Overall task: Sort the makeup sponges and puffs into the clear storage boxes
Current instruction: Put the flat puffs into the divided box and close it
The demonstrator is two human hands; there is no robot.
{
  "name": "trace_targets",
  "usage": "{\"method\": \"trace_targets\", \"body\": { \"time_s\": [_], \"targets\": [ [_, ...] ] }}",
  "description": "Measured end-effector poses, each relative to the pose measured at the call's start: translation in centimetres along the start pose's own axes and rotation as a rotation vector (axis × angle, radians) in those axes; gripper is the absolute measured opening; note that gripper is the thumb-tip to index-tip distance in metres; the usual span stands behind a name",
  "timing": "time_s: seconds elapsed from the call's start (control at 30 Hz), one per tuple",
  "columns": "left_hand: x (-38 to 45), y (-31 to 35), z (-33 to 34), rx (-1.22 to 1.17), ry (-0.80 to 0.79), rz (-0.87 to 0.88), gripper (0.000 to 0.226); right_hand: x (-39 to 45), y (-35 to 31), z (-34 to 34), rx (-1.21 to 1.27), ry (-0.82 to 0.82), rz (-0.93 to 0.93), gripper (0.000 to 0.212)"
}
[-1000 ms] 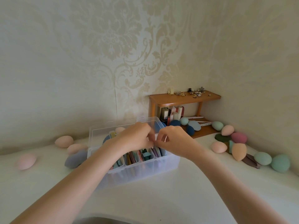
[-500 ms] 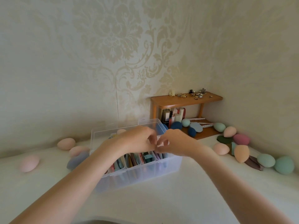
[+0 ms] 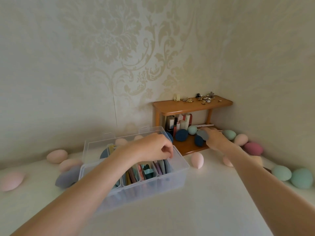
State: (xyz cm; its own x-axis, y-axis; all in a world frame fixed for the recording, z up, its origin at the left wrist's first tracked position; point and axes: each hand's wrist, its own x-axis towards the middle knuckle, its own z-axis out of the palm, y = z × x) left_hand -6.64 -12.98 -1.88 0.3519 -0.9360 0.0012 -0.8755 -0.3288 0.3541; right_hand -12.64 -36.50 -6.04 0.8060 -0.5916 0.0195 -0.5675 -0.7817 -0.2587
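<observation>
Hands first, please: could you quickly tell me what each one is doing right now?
Left hand: fingers curled over the clear box; any hold cannot be told.
Right hand: reaching onto the wooden shelf, touching a grey-blue puff.

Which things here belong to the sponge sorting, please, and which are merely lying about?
Job:
clear storage box
flat puffs filed inside
grey-blue puff at the right hand
pink sponge
teal sponges
left hand

Lying about:
wooden shelf
trinkets on top
bottles underneath

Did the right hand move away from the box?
Yes. The right hand left the clear box and reached toward the wooden shelf, touching a grey puff there.
</observation>
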Motion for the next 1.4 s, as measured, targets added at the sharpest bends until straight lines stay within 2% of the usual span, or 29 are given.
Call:
{"method": "trace_targets", "body": {
  "time_s": [0.1,0.17,0.27,0.33,0.43,0.57,0.6,0.7,0.77,0.9,1.03,1.17,1.27,1.4],
  "targets": [
    [-0.1,-0.2,0.1,-0.025,0.002,0.001,0.02,0.8,0.4,0.4,-0.014,-0.053,-0.02,0.066],
    [-0.3,-0.5,0.3,-0.041,0.015,-0.002,0.018,1.1,0.6,0.7,-0.015,-0.066,-0.03,0.058],
    [-0.8,-0.8,0.3,-0.082,0.078,-0.002,0.012,1.0,0.5,0.9,0.017,0.076,0.019,0.037],
    [-1.2,-0.7,-0.2,-0.126,0.108,0.005,0.007,0.6,0.0,0.6,-0.034,0.181,0.065,0.031],
    [-1.9,-0.5,-1.1,-0.165,0.035,0.024,0.005,-0.1,-0.4,-0.4,-0.096,0.213,0.053,0.03],
    [-2.5,-0.2,-1.0,-0.106,-0.028,0.012,0.007,-1.8,-2.0,-2.6,-0.001,0.395,-0.06,0.018],
    [-2.6,-0.1,-0.8,-0.065,-0.023,0.006,0.006,-2.6,-3.0,-3.4,0.025,0.371,-0.124,0.018],
    [-2.3,0.1,-0.2,0.071,-0.006,-0.017,0.005,-5.8,-6.5,-5.4,0.066,0.15,-0.315,0.02],
    [-2.1,0.3,0.0,0.121,0.013,-0.034,0.006,-8.0,-8.2,-5.6,0.077,0.107,-0.389,0.018],
    [-2.9,0.5,-0.6,-0.036,0.119,-0.076,0.004,-10.8,-10.0,-3.3,-0.005,0.066,-0.328,0.018],
    [-3.9,0.3,-1.6,-0.101,0.227,-0.045,0.013,-10.6,-10.9,-0.8,-0.104,0.024,-0.266,0.016],
    [-3.8,0.8,-1.3,-0.099,0.196,-0.009,0.02,-10.5,-10.9,-0.4,-0.101,-0.028,-0.301,0.019],
    [-2.8,1.7,-0.9,-0.091,0.181,0.011,0.023,-10.8,-9.9,-2.3,-0.002,0.037,-0.334,0.021],
    [-0.7,3.0,-0.4,-0.088,0.146,0.035,0.02,-9.5,-6.1,-4.9,0.041,0.138,-0.159,0.023]
  ]
}}
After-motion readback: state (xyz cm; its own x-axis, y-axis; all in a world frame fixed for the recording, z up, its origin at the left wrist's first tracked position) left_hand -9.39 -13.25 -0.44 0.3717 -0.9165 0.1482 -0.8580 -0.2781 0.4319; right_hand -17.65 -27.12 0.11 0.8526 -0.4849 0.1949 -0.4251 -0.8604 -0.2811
